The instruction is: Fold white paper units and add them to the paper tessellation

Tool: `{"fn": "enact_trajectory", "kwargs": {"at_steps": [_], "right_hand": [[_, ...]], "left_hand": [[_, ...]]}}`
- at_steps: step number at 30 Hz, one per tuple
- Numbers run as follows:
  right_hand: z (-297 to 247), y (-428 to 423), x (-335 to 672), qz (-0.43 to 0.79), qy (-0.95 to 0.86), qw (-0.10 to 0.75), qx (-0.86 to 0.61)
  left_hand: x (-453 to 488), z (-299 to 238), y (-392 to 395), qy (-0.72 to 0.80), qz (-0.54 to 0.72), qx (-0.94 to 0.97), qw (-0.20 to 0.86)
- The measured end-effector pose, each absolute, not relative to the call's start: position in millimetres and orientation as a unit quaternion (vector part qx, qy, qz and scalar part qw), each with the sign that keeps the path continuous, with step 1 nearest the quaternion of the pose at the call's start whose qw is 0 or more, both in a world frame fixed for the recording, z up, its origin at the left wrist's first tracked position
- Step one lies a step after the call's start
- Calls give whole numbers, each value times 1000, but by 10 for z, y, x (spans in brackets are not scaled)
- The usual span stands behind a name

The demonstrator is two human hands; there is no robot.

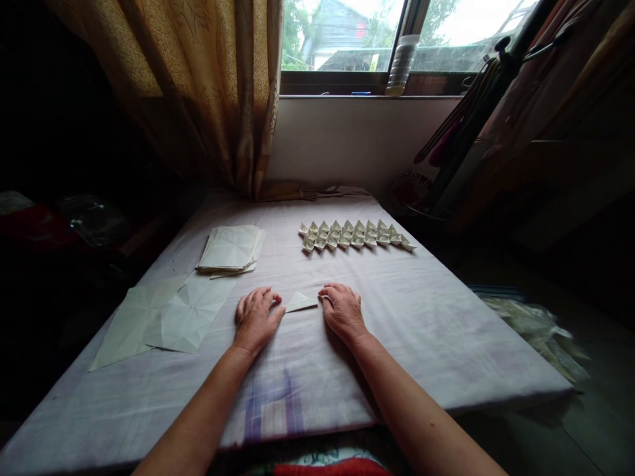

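A small folded paper triangle (301,303) lies on the cloth-covered table between my two hands, its peak pointing away from me. My left hand (256,318) has its thumb and bent fingers at the left end of the triangle, covering that corner. On the other side my right hand (343,309) is curled, with thumb and forefinger close together at the right corner. Left of my hands, creased paper sheets (191,314) lie spread and overlapping. Behind them sits a stack of creased square papers (231,248).
Folded paper pieces (354,237) stand in rows at the back right of the table (426,344). A patterned curtain (213,79) hangs behind its left side. On the windowsill stands a clear plastic jar (401,65). Plastic bags (533,330) lie beyond the right edge.
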State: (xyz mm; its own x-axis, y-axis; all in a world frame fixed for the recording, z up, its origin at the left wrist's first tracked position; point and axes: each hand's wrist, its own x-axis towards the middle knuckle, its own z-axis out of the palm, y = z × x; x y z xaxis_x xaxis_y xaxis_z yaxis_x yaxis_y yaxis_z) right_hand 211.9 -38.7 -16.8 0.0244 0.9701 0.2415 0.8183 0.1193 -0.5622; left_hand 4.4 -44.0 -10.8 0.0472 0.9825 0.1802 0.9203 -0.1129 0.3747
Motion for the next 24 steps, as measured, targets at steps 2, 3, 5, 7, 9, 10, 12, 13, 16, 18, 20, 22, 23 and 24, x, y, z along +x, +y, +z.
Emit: {"fn": "enact_trajectory", "kwargs": {"at_steps": [2,3,5,7,9,10,12,13,16,18,20,22,23,24], "right_hand": [[-175,-393,2122,129,-694,299,-642],[-180,-396,2122,128,-701,299,-635],[-193,-401,2118,121,-718,299,-617],[-207,-403,2112,114,-736,295,-599],[-215,-402,2106,112,-744,289,-592],[-216,-400,2105,114,-744,288,-592],[-217,-396,2105,120,-744,291,-590],[-218,-393,2106,122,-743,294,-588],[-225,-389,2113,126,-745,308,-578],[-232,-389,2118,127,-746,318,-571],[-237,-390,2122,129,-748,324,-565],[-238,-393,2125,130,-747,328,-563],[-239,-394,2125,130,-747,331,-562],[-240,-395,2126,131,-747,334,-559]], "left_hand": [[44,-119,-439,659,201,720,78],[43,-124,-439,658,204,721,77],[42,-136,-444,656,208,722,75],[40,-150,-453,650,214,725,70],[39,-167,-465,642,224,731,57],[39,-176,-470,637,231,734,49],[40,-191,-480,626,241,741,34],[40,-197,-484,622,244,744,31],[47,-200,-495,611,248,751,30],[56,-190,-502,606,249,755,36],[64,-173,-510,598,253,759,46],[70,-156,-516,587,262,764,55],[71,-149,-519,580,267,767,58],[71,-143,-521,574,272,770,61]]}}
